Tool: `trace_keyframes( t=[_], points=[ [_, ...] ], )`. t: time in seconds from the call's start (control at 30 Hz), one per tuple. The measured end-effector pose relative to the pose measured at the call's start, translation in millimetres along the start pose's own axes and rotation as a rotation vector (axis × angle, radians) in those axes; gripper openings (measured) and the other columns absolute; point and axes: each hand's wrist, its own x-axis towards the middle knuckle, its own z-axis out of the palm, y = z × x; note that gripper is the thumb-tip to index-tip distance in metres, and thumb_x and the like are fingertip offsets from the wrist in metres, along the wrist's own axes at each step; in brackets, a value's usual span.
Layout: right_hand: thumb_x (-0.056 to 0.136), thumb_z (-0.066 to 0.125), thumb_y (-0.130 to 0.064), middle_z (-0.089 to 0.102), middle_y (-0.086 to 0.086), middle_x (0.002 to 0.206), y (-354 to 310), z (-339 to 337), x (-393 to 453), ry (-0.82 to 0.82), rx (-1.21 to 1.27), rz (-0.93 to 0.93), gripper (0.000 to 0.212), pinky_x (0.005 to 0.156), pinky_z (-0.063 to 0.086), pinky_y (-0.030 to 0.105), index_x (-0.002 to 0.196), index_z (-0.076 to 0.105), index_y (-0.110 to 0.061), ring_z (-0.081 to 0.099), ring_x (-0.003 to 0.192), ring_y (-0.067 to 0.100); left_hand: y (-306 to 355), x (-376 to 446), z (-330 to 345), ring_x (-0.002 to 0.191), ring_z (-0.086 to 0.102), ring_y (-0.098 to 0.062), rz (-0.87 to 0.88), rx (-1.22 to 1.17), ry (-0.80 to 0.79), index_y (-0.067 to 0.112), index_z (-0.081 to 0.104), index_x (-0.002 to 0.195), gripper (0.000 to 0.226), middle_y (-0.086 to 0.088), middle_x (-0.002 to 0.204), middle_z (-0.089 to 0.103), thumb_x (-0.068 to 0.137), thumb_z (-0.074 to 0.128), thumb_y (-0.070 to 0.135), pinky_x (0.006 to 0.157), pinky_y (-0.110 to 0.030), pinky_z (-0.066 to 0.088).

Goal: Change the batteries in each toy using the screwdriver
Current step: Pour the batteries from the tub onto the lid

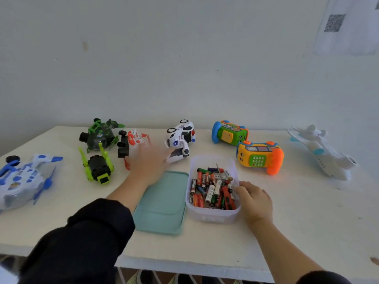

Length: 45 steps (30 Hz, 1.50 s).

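Left hand [150,160], blurred, fingers spread, empty; right hand [253,198] grips container [213,215] rim. Risk: tipping batteries [211,189] beside it.

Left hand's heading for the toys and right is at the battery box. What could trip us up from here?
1. The left hand is blurred mid-reach among crowded toys; it could knock the white police car.
2. The right hand presses the open battery box, which might tip or slide.
3. The screwdriver lies buried among loose batteries.
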Motion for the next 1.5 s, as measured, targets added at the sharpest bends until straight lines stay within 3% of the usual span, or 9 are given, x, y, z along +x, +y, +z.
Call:
trace_keyframes(
  t=[0.37,0.5,0.63,0.77,0.9,1.07,1.17,1.33,1.5],
  points=[
    [0.058,0.019,-0.057,0.054,-0.004,0.065,0.7,0.8,4.1,-0.001,-0.024,-0.008,0.05,0.086,0.032,0.034,0.061,0.057,-0.024,0.044,0.069,0.0,-27.2,48.4,6.3,0.123,0.035,-0.042,-0.184,0.061,0.014,0.036,0.022,0.14,0.042,-0.018,0.132,0.048,0.101,0.026,0.023,0.109,-0.052,0.02],
    [0.054,0.015,-0.055,0.044,-0.006,0.057,1.2,1.6,5.2,-0.026,-0.029,-0.013,0.04,0.095,0.03,0.039,0.049,0.042,-0.025,0.041,0.075,0.012,-41.4,58.8,-4.7,0.126,0.032,-0.046,-0.371,-0.043,-0.114,0.047,0.018,0.137,0.041,-0.016,0.133,0.048,0.099,0.028,0.037,0.101,-0.072,0.02],
    [0.052,0.013,-0.054,0.045,-0.007,0.056,1.5,0.9,6.2,-0.048,-0.023,-0.023,0.037,0.094,0.031,0.039,0.049,0.039,-0.027,0.04,0.082,0.012,-21.4,40.5,-27.9,0.14,0.008,-0.048,-0.418,-0.012,-0.252,0.048,-0.01,0.143,0.066,-0.016,0.157,0.012,0.091,0.027,0.065,0.101,-0.074,0.007],
    [0.056,0.015,-0.054,0.057,-0.004,0.069,4.1,3.5,7.6,-0.024,-0.044,-0.022,0.047,0.088,0.03,0.035,0.061,0.054,-0.029,0.048,0.08,0.017,16.6,-7.6,-46.1,0.132,0.035,-0.036,-0.144,-0.048,-0.361,0.027,0.012,0.149,0.081,-0.016,0.151,0.028,0.085,0.049,0.06,0.107,-0.047,0.034],
    [0.066,0.022,-0.046,0.063,0.002,0.081,3.1,3.0,7.9,-0.042,-0.082,-0.002,0.05,0.092,0.028,0.034,0.08,0.065,-0.025,0.048,0.083,0.018,44.4,-50.7,-39.0,0.144,0.014,-0.028,-0.007,-0.007,-0.681,0.026,-0.001,0.151,0.095,-0.012,0.158,0.0,0.082,0.045,0.071,0.115,-0.039,0.022],
    [0.066,0.025,-0.041,0.054,0.0,0.069,-1.2,0.2,6.3,-0.07,-0.053,0.036,0.03,0.092,0.029,0.036,0.057,0.048,-0.024,0.044,0.068,0.009,29.8,-49.6,-37.6,0.145,0.01,-0.03,-0.15,-0.072,-0.617,0.022,0.001,0.152,0.093,-0.014,0.158,-0.001,0.084,0.042,0.071,0.116,-0.041,0.019],
    [0.066,0.028,-0.037,0.048,-0.002,0.061,-6.0,-2.2,3.2,-0.067,-0.022,0.046,0.026,0.09,0.029,0.036,0.052,0.042,-0.02,0.04,0.063,0.002,32.4,-45.7,-44.6,0.137,0.03,-0.027,-0.19,-0.103,-0.559,0.019,0.026,0.147,0.081,-0.009,0.153,0.026,0.085,0.047,0.066,0.108,-0.038,0.03],
    [0.067,0.024,-0.046,0.046,-0.007,0.061,-8.5,-4.6,1.4,-0.053,-0.009,0.056,0.033,0.092,0.03,0.036,0.054,0.046,-0.024,0.043,0.065,0.01,102.9,-60.4,-81.9,0.083,0.059,-0.02,0.116,-0.33,0.142,0.016,0.06,0.105,0.023,-0.002,0.095,0.064,0.096,0.045,0.03,0.076,-0.031,0.046],
    [0.07,0.025,-0.04,0.045,-0.011,0.061,-11.6,-6.1,-0.8,-0.034,-0.014,0.077,0.03,0.098,0.032,0.04,0.05,0.043,-0.028,0.042,0.079,0.021,175.1,-66.8,-71.8,0.097,0.058,-0.029,0.155,-0.191,-0.23,0.01,0.059,0.108,0.027,-0.009,0.105,0.06,0.093,0.048,0.03,0.07,-0.032,0.041]
  ],
)
